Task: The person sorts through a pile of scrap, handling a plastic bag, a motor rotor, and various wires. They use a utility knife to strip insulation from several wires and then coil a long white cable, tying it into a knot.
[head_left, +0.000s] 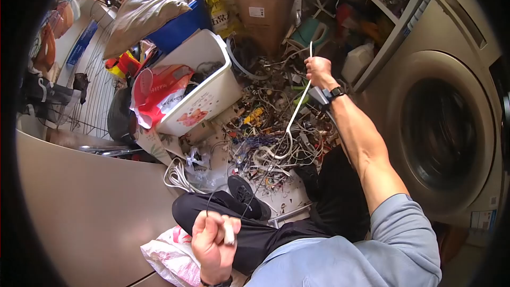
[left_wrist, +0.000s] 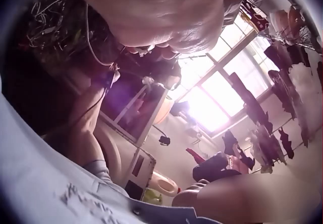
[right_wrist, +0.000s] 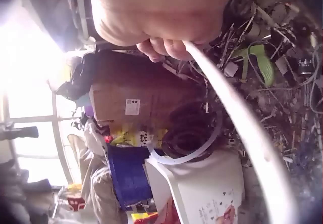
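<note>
In the head view my right hand [head_left: 319, 70], arm stretched out, grips a white cable [head_left: 300, 101] that runs down into a tangled heap of cables and small parts [head_left: 287, 143]. The right wrist view shows the same cable [right_wrist: 237, 113] leaving the curled fingers of the right hand [right_wrist: 161, 17]. My left hand [head_left: 215, 244], palm up near my lap, pinches a small white piece [head_left: 229, 234] with a thin dark cord beside it. In the left wrist view the back of the left hand [left_wrist: 161, 12] hides most of what it holds.
A white bin [head_left: 212, 93] with a red bag stands left of the heap, a blue tub [head_left: 183, 26] and a cardboard box [head_left: 265, 8] behind it. A washing machine [head_left: 451, 122] is at the right. A coiled white cable [head_left: 178, 176] lies near my knee.
</note>
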A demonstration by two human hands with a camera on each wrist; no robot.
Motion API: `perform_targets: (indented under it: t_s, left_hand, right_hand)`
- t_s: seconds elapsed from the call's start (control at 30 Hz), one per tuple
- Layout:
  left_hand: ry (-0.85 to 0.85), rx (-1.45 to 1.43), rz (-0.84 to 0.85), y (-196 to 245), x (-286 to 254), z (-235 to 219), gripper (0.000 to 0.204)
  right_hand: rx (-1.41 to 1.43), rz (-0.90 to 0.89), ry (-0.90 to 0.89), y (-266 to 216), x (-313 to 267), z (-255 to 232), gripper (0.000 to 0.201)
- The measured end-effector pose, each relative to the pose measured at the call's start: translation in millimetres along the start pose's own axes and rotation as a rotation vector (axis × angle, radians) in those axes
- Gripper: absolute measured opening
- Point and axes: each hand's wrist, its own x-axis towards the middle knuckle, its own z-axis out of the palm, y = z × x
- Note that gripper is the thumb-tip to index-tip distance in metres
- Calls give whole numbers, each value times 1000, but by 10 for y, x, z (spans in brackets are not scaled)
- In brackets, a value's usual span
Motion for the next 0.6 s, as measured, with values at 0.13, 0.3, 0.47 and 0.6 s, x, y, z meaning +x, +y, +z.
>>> perform_targets:
  t_s: [0.13, 0.3, 0.47, 0.6]
  left_hand:
    - [278, 68, 78, 525, -510, -353, 29]
    - [158, -25, 265, 956, -450, -496, 27]
    - [-71, -362, 353, 1059, 49, 2, 23]
    - [-281, -492, 267, 827, 679, 385, 20]
  right_hand:
    - [45, -130, 123, -165, 538, -446, 11]
    - [57, -98, -19, -44, 381, -311, 12]
    - [146, 7, -427, -265, 4, -106, 39]
    - [-39, 393, -724, 397, -796, 127, 87]
